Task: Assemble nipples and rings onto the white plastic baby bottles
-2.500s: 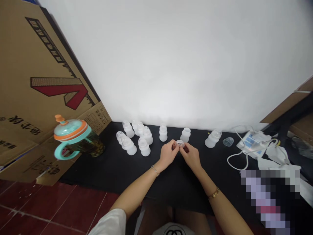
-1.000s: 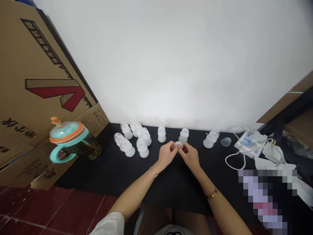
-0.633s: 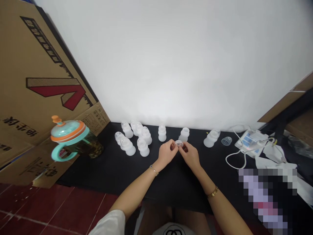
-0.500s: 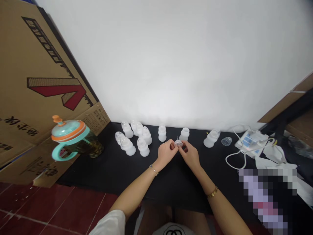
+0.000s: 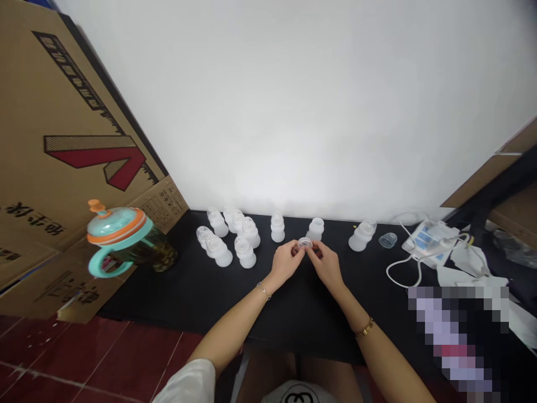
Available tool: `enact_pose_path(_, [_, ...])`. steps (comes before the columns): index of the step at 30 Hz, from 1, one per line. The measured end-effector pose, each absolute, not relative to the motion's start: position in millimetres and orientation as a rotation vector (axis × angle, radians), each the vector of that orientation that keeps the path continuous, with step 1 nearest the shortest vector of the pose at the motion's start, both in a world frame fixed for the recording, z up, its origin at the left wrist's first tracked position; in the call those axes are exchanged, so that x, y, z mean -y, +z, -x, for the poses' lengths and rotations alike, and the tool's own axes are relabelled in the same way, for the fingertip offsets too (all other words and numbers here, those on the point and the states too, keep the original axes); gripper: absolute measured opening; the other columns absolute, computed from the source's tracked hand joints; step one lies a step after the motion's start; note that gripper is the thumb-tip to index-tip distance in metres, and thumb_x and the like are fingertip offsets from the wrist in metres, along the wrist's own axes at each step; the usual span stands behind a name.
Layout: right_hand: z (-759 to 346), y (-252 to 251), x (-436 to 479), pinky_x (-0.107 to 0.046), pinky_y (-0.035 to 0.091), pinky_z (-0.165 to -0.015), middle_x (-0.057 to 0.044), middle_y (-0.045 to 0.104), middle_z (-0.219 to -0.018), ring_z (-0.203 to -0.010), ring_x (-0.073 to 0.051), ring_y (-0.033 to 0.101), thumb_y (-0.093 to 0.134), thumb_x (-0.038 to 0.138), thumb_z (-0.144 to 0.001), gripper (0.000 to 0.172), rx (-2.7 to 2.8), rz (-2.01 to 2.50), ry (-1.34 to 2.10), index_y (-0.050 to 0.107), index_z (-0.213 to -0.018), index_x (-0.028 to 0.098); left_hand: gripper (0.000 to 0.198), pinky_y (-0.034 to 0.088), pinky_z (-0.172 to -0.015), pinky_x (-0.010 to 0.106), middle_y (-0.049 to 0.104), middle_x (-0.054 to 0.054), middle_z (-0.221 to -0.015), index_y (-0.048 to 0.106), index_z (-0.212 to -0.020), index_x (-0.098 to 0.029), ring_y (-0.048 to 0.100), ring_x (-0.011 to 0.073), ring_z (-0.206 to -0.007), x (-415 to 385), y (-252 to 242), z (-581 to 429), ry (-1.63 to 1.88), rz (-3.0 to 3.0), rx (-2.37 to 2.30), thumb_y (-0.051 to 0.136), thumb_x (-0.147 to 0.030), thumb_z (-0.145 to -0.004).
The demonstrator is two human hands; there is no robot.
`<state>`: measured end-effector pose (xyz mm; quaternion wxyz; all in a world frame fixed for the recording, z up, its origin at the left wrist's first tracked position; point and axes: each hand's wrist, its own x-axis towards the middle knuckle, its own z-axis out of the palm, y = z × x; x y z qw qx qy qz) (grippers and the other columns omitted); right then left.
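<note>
Between my two hands is a small round whitish ring [image 5: 305,243], its circular face turned up towards the camera. The fingers of my left hand [image 5: 287,261] pinch its left side. My right hand [image 5: 325,265] grips its right side, fingers closed. Just behind my hands stands a white bottle [image 5: 316,228] with an open top. A capped white bottle [image 5: 277,228] stands to the left of it. To the right, another bottle [image 5: 362,235] with a clear cover leans slightly, and a loose clear cover [image 5: 387,240] lies beside it.
Several white bottles [image 5: 245,251] with clear covers are grouped at the left of the black table [image 5: 201,302]. A teal and orange jug [image 5: 126,240] stands at far left, by a cardboard box [image 5: 25,112]. A white power strip [image 5: 430,242] with cables lies at right.
The ring has tilted between my fingers: the pointed clear tip that stood up from it no longer shows, and its round face is now seen. My hands have hardly moved.
</note>
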<state>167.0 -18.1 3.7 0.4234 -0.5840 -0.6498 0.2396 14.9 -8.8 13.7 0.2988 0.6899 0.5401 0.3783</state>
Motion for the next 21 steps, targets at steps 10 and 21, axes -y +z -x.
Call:
enact_pose_path(10, [-167.1, 1.9, 17.2, -0.029, 0.044, -0.062, -0.005, 0.073, -0.084, -0.061, -0.018, 0.059, 0.051, 0.050, -0.090, 0.038, 1.692, 1.473, 0.539, 0.072, -0.102, 0.020, 0.023, 0.031, -0.059, 0.025, 0.058, -0.003, -0.066, 0.058, -0.076, -0.020, 0.052, 0.0124, -0.061, 7.3, 7.4, -14.4, 1.000, -1.933, -1.510, 0.052, -0.036, -0.091])
enact_pose_path(21, [-166.7, 4.3, 19.0, -0.028, 0.044, -0.060, -0.004, 0.071, -0.078, -0.062, -0.019, 0.061, 0.051, 0.048, -0.091, 0.035, 1.703, 1.481, 0.539, 0.071, -0.097, 0.021, 0.020, 0.033, -0.061, 0.025, 0.057, -0.003, -0.066, 0.054, -0.072, -0.020, 0.051, 0.0125, -0.062, 7.3, 8.0, -15.0, 1.004, -1.927, -1.518, 0.056, -0.034, -0.088])
